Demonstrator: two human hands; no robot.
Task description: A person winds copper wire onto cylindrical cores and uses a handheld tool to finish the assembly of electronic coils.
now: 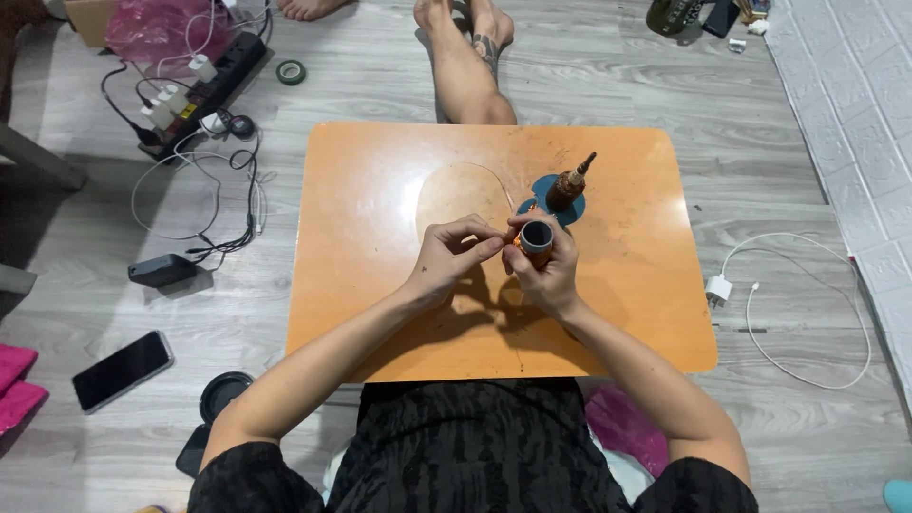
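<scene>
The small open-topped grey cup (pixel 536 235) sits upright above the orange table (pixel 380 285), wrapped firmly in the right hand (pixel 543 271) so its mouth faces up while the left hand (pixel 448 258) pinches fingertips at its rim, near the brown bottle (pixel 568 185).

Dark phone screen (pixel 123 370) on floor, left

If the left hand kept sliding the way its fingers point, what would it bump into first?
Probably the small grey-rimmed cup held in the right hand; the left hand has its fingertips almost at it already.
</scene>
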